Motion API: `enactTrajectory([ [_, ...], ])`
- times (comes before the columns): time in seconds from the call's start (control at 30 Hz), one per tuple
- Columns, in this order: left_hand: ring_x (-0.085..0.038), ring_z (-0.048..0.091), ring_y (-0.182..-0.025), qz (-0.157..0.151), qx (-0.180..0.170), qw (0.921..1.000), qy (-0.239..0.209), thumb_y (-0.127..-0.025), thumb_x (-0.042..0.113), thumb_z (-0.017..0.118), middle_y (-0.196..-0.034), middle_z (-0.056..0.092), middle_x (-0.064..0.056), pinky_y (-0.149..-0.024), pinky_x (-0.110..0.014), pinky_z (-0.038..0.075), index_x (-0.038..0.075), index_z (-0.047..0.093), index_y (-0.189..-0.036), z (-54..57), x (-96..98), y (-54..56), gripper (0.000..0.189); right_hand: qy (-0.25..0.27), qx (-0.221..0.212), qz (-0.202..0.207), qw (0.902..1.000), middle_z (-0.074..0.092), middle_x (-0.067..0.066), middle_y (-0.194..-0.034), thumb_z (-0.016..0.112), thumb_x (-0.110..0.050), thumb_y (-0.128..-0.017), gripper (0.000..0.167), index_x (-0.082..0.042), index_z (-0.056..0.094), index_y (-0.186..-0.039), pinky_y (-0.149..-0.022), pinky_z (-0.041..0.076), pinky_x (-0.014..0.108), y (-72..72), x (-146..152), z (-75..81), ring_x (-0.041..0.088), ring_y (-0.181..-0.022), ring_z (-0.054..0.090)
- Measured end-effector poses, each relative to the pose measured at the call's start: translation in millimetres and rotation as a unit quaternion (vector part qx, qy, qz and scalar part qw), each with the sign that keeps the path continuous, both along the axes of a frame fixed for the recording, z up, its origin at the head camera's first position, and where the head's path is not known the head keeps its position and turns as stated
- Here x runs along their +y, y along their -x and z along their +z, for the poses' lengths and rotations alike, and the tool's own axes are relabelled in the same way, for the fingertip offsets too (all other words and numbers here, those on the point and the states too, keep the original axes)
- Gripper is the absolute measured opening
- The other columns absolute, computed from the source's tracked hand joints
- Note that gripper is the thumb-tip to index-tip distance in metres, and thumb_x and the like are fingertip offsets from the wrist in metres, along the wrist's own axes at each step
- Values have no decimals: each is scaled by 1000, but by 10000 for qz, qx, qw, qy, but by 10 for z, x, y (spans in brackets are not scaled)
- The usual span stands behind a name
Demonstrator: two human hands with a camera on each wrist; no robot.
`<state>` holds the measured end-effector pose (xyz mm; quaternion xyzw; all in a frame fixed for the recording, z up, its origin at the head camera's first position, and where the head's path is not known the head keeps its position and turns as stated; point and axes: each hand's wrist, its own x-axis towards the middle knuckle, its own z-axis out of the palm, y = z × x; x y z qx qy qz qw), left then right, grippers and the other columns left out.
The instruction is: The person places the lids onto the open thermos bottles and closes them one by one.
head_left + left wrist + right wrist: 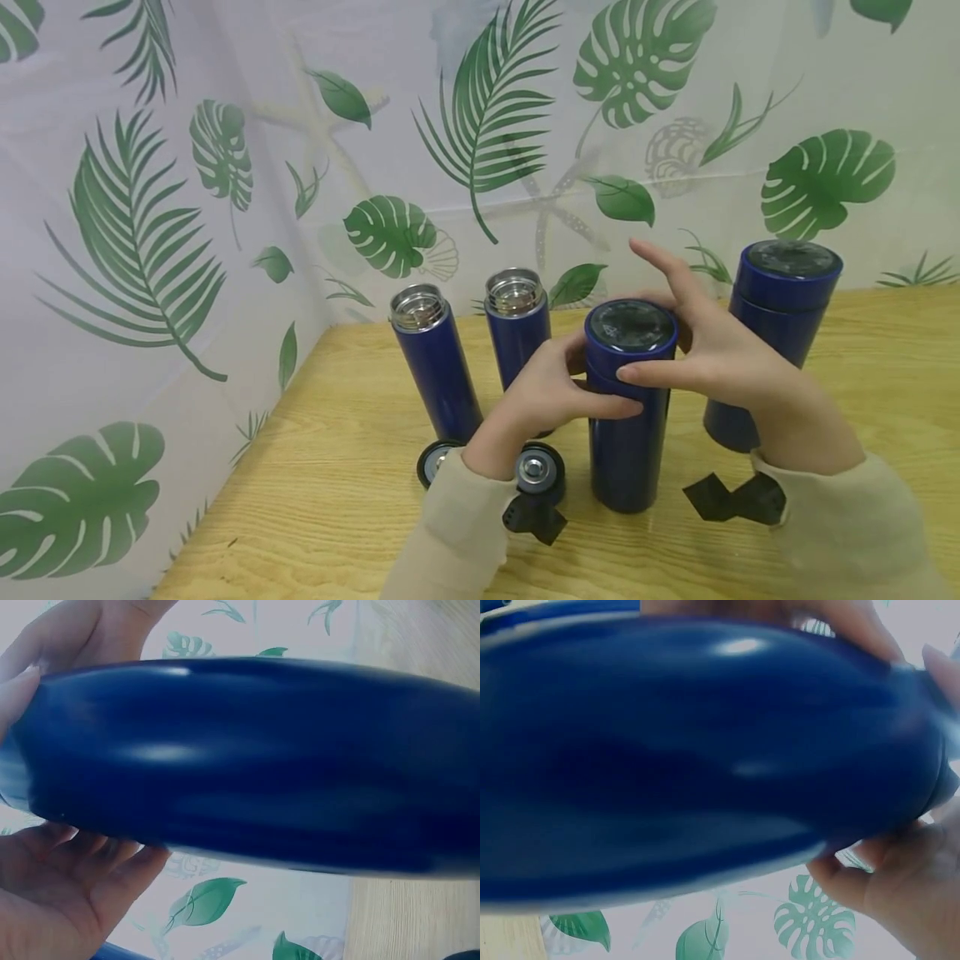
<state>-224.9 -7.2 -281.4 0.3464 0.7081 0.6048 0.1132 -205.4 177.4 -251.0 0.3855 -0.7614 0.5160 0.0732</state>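
A dark blue thermos stands upright on the table, with both hands around its upper part. My left hand grips the body just below the lid, its thumb across the front. Higher up, my right hand holds the black-topped lid, thumb at the front near the seam and one finger raised off it. The lid sits on the thermos. The blue body fills much of the left wrist view, and the same body spans the right wrist view. Fingers behind the thermos are partly hidden.
Two lidless thermoses, one left and one nearer the middle, stand behind my left hand. Two removed lids, a left one and a right one, lie before them. Another lidded thermos stands right. A leaf-patterned cloth hangs behind.
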Motion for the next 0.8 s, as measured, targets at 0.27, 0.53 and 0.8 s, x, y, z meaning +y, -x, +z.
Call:
enactTrajectory([
  [0.27, -3, 54, -92, 1045, 695, 9920, 147, -67, 9, 77, -103, 59, 7, -77, -22, 45, 12, 54, -117, 6, 52, -55, 56, -18, -79, -1011, 9948, 52, 15, -114, 71, -1, -73, 103, -29, -1, -141, -80, 39, 16, -8, -117, 5, 7, -94, 54],
  [0.53, -3, 54, -88, 2115, 841, 9733, 296, -65, 30, 79, -96, 56, 14, -67, -22, 47, 19, 55, -111, -167, 134, -9, 53, 72, -320, -2167, 9757, 45, 19, -121, 73, -16, -73, 98, -28, 5, -142, -70, 47, 34, -40, -276, -5, 28, -97, 53],
  [0.8, -4, 53, -89, 1786, 852, 9796, 344, -66, 27, 78, -96, 56, 13, -68, -23, 47, 19, 55, -111, -162, 88, 35, 52, -209, -12, -2274, 9736, 46, 21, -119, 75, -18, -71, 98, -23, 7, -141, -71, 45, 48, -53, -285, -3, 32, -93, 54],
])
